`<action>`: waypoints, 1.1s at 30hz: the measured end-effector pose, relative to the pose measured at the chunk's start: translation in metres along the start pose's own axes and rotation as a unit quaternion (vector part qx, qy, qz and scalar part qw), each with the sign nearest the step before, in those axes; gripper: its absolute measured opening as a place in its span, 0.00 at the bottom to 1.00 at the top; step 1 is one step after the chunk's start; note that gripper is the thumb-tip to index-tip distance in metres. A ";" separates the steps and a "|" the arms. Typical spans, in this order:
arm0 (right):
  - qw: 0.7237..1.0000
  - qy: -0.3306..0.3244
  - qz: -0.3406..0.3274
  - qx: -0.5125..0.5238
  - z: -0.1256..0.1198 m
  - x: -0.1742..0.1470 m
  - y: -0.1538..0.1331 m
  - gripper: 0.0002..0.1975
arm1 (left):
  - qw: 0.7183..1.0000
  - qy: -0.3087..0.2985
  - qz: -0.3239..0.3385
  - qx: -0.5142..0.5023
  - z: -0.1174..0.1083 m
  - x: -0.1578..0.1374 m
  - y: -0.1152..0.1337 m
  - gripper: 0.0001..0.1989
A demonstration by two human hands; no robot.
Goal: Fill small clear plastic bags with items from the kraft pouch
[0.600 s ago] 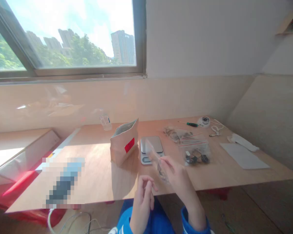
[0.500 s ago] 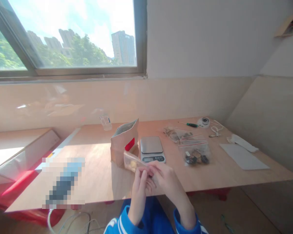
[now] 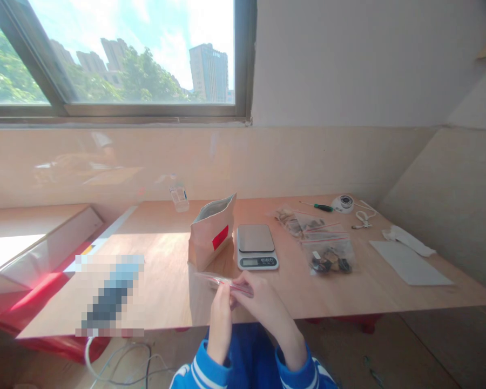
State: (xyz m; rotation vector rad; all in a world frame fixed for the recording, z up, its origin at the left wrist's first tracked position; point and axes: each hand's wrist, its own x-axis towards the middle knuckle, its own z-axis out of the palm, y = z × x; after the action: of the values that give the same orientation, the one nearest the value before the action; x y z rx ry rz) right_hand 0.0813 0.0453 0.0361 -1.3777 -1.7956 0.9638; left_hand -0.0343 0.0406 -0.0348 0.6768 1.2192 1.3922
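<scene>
Between my hands is a clear zip bag (image 3: 211, 279) with a red seal line, held almost edge-on above the table's front part. My left hand (image 3: 222, 317) pinches its seal from below. On the right side of the same seal, my right hand (image 3: 259, 300) has its thumb and fingers closed. What lies inside the bag is hard to make out from this angle. Just beyond the bag stands an open kraft paper pouch (image 3: 210, 237) with a red label. Beside the pouch sits a small digital scale (image 3: 256, 237) with a bare metal plate.
Zip bags of dark parts (image 3: 330, 254) lie right of the scale, near a green-handled screwdriver (image 3: 323, 207) and a white dome camera (image 3: 343, 203). A clear bottle (image 3: 179, 195) stands at the back. A white sheet (image 3: 411, 263) lies at right, a blurred-out object (image 3: 109, 297) at left.
The zip bag has tipped from showing its face to nearly edge-on. Both hands have shifted slightly left and closer along its seal. The view has moved a little.
</scene>
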 end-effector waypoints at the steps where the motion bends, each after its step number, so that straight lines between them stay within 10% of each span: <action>1: 1.000 0.005 0.002 -0.018 0.001 0.001 0.000 0.03 | 1.000 -0.019 0.005 0.018 0.000 0.000 0.003 0.27; 13: 0.987 0.044 -0.025 -0.151 0.006 -0.001 -0.006 0.07 | 0.975 -0.041 0.095 0.198 -0.006 -0.007 0.012 0.24; 33: 0.999 0.008 -0.047 -0.004 -0.007 -0.007 -0.011 0.13 | 0.965 -0.044 0.102 0.237 -0.001 -0.026 0.021 0.25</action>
State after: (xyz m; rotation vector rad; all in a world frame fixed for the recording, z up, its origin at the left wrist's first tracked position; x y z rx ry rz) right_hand 0.0839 0.0377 0.0483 -1.2894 -1.8378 0.8946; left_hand -0.0370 0.0186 -0.0098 1.2115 1.4579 1.2235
